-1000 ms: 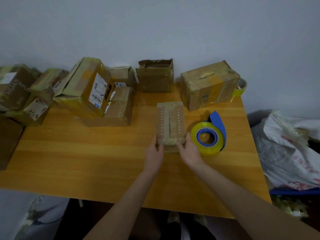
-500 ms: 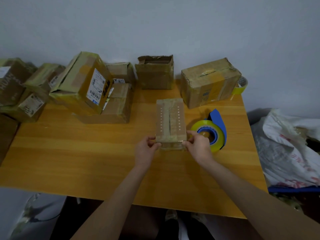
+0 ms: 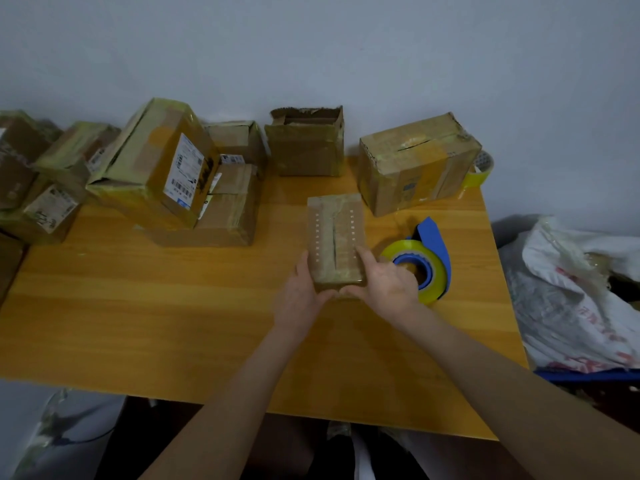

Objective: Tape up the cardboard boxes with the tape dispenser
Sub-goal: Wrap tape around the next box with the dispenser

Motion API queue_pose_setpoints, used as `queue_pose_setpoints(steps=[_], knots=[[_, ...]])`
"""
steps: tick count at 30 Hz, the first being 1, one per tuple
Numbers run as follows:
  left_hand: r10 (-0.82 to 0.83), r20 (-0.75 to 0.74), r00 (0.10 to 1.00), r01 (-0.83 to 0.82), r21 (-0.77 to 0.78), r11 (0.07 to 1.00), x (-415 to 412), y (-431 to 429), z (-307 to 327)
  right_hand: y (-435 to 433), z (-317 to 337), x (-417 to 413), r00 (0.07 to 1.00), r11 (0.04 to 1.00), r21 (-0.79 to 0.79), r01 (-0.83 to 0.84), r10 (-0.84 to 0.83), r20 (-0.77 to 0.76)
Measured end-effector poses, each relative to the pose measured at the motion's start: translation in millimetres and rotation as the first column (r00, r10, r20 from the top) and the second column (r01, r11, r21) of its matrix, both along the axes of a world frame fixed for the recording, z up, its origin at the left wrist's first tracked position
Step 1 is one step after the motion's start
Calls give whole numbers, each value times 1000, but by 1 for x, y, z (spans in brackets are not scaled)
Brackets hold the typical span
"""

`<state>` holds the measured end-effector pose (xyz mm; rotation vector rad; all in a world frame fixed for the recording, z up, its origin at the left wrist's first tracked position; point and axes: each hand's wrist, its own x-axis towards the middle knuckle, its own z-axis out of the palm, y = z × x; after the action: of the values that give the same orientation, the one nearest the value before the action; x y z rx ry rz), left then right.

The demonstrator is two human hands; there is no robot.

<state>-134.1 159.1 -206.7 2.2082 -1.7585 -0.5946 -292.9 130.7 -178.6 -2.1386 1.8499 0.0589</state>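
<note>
The task looks to be somewhere in the middle. Several cardboard boxes behind the fingers [image 3: 363, 256] already carry yellowish tape, but the brown cardboard box with torn open top [image 3: 306, 147], far beyond the fingers, seems not yet closed. The small brown cardboard box [image 3: 335, 237] shows shiny tape at its near end, while a dark slit runs along its top seam, so I judge it only partly sealed.

This small box sits on the wooden desk [image 3: 138, 306] directly between the two hands. The left hand [image 3: 299, 296] grips its left side and near corner, and the right hand [image 3: 389, 282] grips its right side, with one finger lying on the top edge. The blue tape dispenser with a yellowish tape roll [image 3: 433, 251] lies just beside the right fingers, on their outer side, and nobody holds it.
</note>
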Motion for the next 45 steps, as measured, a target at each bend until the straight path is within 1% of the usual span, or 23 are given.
queue_pose_setpoints(steps=[5,10,14,16,18,19,21,22,24,26,28,32,33,34,35,36,37,38,39,41,42,43,45], knots=[[-49,-41,998,48,-20,999,6,-5,-10,-6,-9,2,999,998,42,-42,43,-12],[-96,-178,979,91,-37,995,19,-2,-12,-10,0,-14,986,982,149,-113,93,138],[-112,-179,977,104,-55,993,20,-2,-13,-7,-5,-11,979,987,110,-121,101,177],[-156,-168,973,161,14,987,21,-2,-6,-4,-5,-13,975,987,102,-123,101,199],[-199,-109,974,207,64,976,24,-4,3,-2,-2,-13,976,985,116,-129,105,189],[-187,-71,980,189,31,981,26,-6,8,0,-3,-10,975,983,124,-137,112,192],[-132,-34,991,129,-75,989,25,-12,18,9,-7,3,952,969,178,-169,114,286],[-127,-7,992,126,-82,989,24,-16,22,15,-9,12,924,953,218,-212,122,363],[-188,133,973,188,14,982,23,-20,25,26,-12,25,871,909,252,-333,194,450],[-296,242,924,271,131,953,27,-19,25,30,-10,30,862,905,205,-374,257,437],[-414,309,856,366,203,908,37,-18,23,25,-2,24,895,943,117,-311,250,368],[-550,389,739,488,255,835,65,-21,32,4,16,2,956,996,-28,-84,89,280],[-551,409,728,498,237,834,71,-20,35,-1,19,0,966,997,-35,-63,70,250],[-509,417,753,475,191,859,76,-19,35,-7,21,-1,975,998,-31,-53,58,214],[-415,399,817,404,116,907,77,-16,33,-12,21,0,980,999,-20,-46,49,194],[-277,350,895,284,33,958,75,-12,29,-18,20,3,981,999,11,-42,39,191],[-119,270,956,133,-37,990,69,-8,26,-23,19,6,980,997,70,-44,29,195],[33,167,985,-21,-72,997,62,-4,22,-26,16,8,979,988,149,-52,22,202],[160,40,986,-157,-66,985,54,-1,19,-28,13,11,978,972,227,-64,16,207],[314,-269,910,-323,12,946,40,0,13,-26,7,11,981,950,307,-60,0,193],[341,-396,853,-350,52,935,34,-1,11,-23,3,11,985,956,289,-46,-4,173],[339,-474,813,-346,75,935,28,-2,11,-19,1,10,988,966,255,-33,-6,152],[268,-531,804,-281,57,958,19,-9,15,-10,-1,11,992,979,202,-10,-15,123]])
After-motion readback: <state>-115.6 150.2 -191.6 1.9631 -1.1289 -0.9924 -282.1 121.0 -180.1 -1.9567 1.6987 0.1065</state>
